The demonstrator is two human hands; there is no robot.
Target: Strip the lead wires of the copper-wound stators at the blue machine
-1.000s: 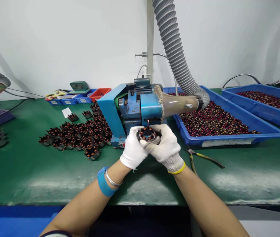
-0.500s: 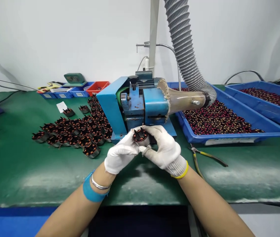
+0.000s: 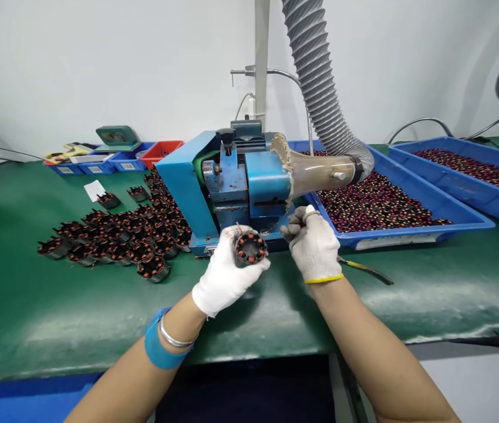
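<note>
My left hand [image 3: 227,273], in a white glove, grips a motor stator [image 3: 250,249], a round part with black plastic prongs and copper windings. Its open face points up toward me, and a thin wire stands up at its upper left edge. My right hand [image 3: 313,244], gloved with dirty grey fingertips, is apart from the stator, in front of the machine's right side. Its fingers curl loosely, the thumb stands away from them, and no object shows between them. Just behind both hands is a blue belt machine [image 3: 232,182].
Many similar stators [image 3: 117,235] lie on the green bench at left. A blue tray [image 3: 461,217] of small dark-red and tan parts stands at right, with yellow-handled pliers [image 3: 368,269] before it. A grey hose [image 3: 315,76] joins the machine's duct. Small bins [image 3: 128,163] sit at the back left.
Both hands were around the stator at the machine's front. The right hand has let go and moved right. The left hand has tipped the stator's face toward me.
</note>
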